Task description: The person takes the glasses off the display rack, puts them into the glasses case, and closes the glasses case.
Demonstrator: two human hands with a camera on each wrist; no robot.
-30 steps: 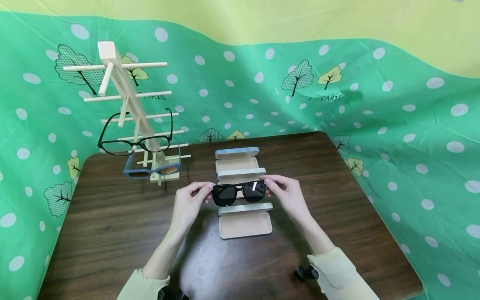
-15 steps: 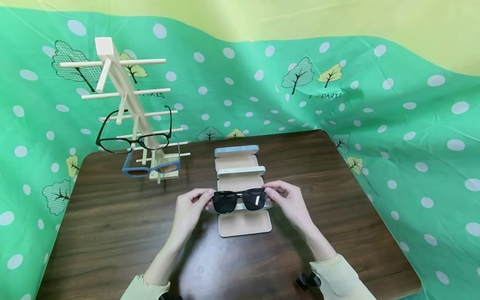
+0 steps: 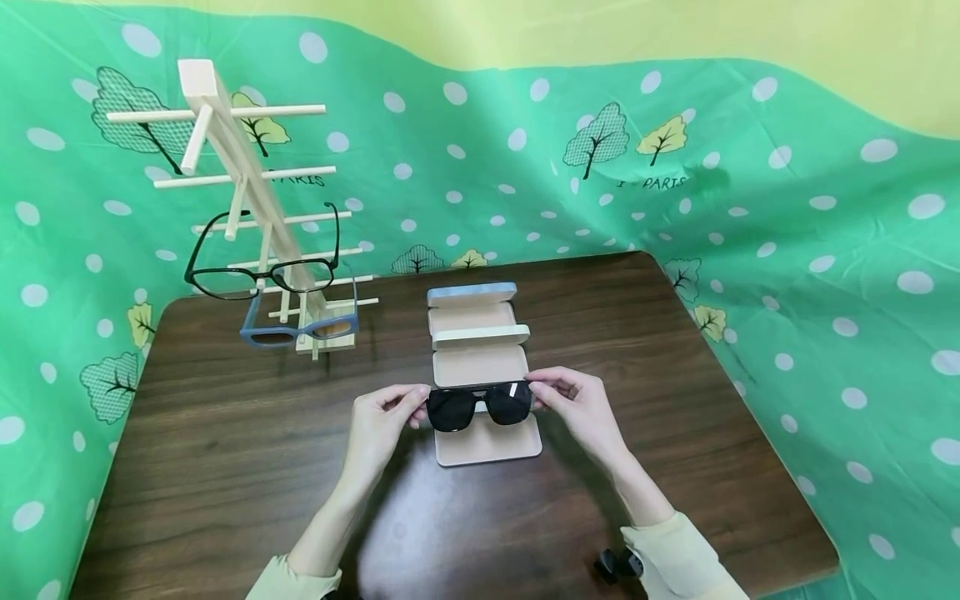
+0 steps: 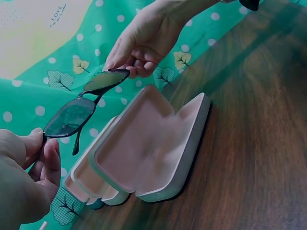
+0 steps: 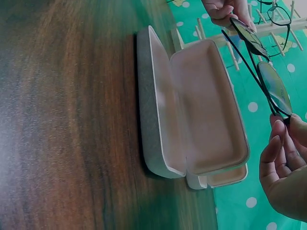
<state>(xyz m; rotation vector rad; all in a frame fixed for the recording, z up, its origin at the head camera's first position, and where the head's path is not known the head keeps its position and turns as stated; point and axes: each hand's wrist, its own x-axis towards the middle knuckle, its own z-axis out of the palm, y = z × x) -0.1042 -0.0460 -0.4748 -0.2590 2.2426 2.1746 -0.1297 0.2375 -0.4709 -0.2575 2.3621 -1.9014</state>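
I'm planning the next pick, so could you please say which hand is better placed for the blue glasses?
Probably the left hand: the blue glasses hang on the rack on its side, whereas the right hand would reach across. Both hold the sunglasses, so it should let go first.

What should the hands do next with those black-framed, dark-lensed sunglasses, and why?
Probably lower the sunglasses into the nearest long, pale-lined, round-cornered glasses case. The left hand and right hand hold them raised by the ends, lined up with that case, which stands open.
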